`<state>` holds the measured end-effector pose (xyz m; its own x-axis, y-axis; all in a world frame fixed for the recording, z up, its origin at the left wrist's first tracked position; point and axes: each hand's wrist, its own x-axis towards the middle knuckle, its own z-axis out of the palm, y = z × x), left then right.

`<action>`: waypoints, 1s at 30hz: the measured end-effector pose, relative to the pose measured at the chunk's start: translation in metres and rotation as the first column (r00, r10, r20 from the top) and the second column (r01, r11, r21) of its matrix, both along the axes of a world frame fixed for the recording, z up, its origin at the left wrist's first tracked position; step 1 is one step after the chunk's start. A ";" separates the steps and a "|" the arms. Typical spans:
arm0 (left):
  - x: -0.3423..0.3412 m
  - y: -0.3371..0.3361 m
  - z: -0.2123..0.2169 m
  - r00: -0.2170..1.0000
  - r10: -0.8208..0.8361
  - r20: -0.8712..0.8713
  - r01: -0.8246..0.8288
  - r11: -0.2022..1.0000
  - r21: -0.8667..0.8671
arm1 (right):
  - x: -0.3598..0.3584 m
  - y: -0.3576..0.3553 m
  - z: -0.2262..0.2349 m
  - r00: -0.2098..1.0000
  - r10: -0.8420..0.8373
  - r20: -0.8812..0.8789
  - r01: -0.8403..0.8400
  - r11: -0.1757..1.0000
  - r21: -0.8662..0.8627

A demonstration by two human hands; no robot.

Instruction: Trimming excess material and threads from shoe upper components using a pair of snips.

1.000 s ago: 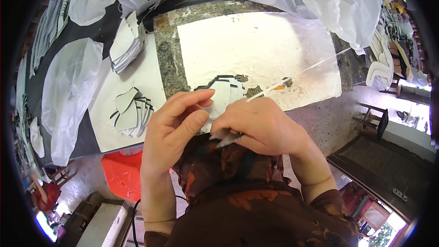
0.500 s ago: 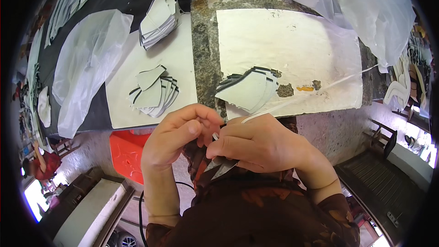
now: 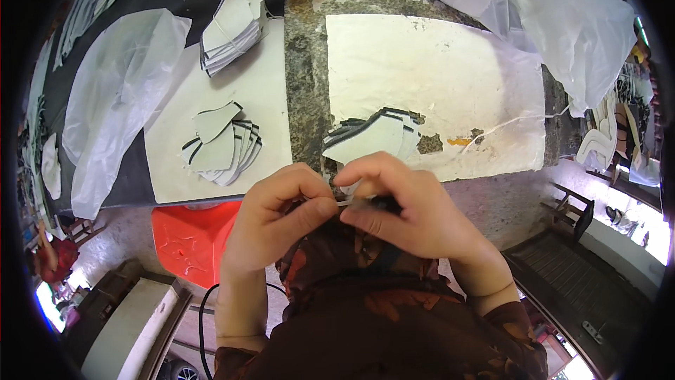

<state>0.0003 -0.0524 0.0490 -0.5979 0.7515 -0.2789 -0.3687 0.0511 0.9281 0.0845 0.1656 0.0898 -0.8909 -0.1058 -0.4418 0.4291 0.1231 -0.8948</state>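
Note:
Side by side at the table's near edge, my two hands almost meet. My left hand (image 3: 281,218) is closed, with thumb and forefinger pinching the end of a thin white strip (image 3: 344,203). My right hand (image 3: 408,208) curls around something small and dark, blurred and mostly covered by the fingers. Just beyond the hands lies a fanned stack of pale cut pieces with dark edges (image 3: 383,135). A similar fan of pieces (image 3: 219,151) rests to the left, and a taller bundle tied with string (image 3: 232,32) stands behind it.
White paper sheets (image 3: 450,49) cover parts of the stone slab (image 3: 307,63) and dark table. A loose white cord (image 3: 517,121) crosses the right sheet. Clear plastic bags (image 3: 123,92) lie left and far right. A red stool (image 3: 190,243) stands below the table's left edge.
My left hand has come in and pinched the strip's end. My right hand has turned, lifting its fingers. The white cord by my right hand now lies slack farther right on the paper.

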 end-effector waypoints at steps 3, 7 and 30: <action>0.004 0.010 0.003 0.969 -0.043 -0.244 0.021 0.995 -0.094 | 0.003 0.014 -0.015 0.989 -0.028 -0.145 0.033 0.999 0.031; 0.018 0.024 0.002 0.953 0.119 -0.277 -0.186 0.956 -0.227 | -0.005 0.031 -0.014 0.979 -0.134 -0.155 0.143 0.988 0.050; 0.033 0.028 -0.048 0.414 -0.064 -0.908 -0.303 0.931 -0.204 | -0.046 0.027 -0.025 0.957 0.200 -0.212 -0.090 0.895 0.437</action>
<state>0.0334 -0.0247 0.0011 -0.7144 0.6378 0.2878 0.6288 0.4049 0.6638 0.0380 0.1930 0.0648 -0.9650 -0.0965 -0.2440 0.1518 0.5530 -0.8193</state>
